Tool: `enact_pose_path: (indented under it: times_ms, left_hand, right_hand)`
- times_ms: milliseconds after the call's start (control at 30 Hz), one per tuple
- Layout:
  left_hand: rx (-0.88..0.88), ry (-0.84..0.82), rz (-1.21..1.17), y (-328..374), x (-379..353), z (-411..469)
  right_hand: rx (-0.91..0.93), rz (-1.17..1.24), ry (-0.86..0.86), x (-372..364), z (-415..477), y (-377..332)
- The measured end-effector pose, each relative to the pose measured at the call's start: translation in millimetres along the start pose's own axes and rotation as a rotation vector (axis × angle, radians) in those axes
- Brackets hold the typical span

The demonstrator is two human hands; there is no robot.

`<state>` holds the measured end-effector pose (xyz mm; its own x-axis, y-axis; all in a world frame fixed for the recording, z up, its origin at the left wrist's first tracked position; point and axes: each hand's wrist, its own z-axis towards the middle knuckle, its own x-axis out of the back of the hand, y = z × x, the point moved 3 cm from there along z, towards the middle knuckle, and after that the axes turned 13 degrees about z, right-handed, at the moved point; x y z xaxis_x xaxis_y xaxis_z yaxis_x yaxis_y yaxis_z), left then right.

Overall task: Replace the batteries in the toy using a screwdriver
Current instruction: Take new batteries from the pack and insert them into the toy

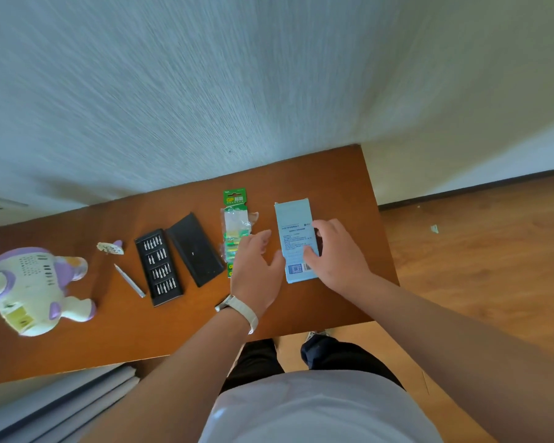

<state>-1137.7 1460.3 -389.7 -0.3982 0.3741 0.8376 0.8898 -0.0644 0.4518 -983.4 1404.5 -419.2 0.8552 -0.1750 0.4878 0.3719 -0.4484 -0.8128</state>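
The white and purple toy (29,289) lies at the table's left end, its speaker grille up. A slim grey screwdriver (129,280) lies right of it, beside a black tray of bits (158,266) and the tray's black cover (195,249). A green battery pack (235,219) lies mid-table, its lower part under my left hand (258,270), which hovers there with fingers relaxed. My right hand (333,254) rests with curled fingers on a pale blue box (295,219); whether it grips the box I cannot tell.
A small purple and white piece (111,247) lies between the toy and the bit tray. The brown table (343,174) ends just right of the box, with wooden floor (477,251) beyond. A textured wall stands behind the table.
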Motion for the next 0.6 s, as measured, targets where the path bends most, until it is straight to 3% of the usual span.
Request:
enact_pose_path:
  times_ms: [267, 600]
  left_hand:
    - [0.038, 0.189, 0.23, -33, 35, 0]
    - [0.078, 0.163, 0.368, -51, 21, 19]
  right_hand:
    - [0.377, -0.42, -0.096, -15, 18, -46]
    - [0.461, -0.576, -0.21, -59, 51, -75]
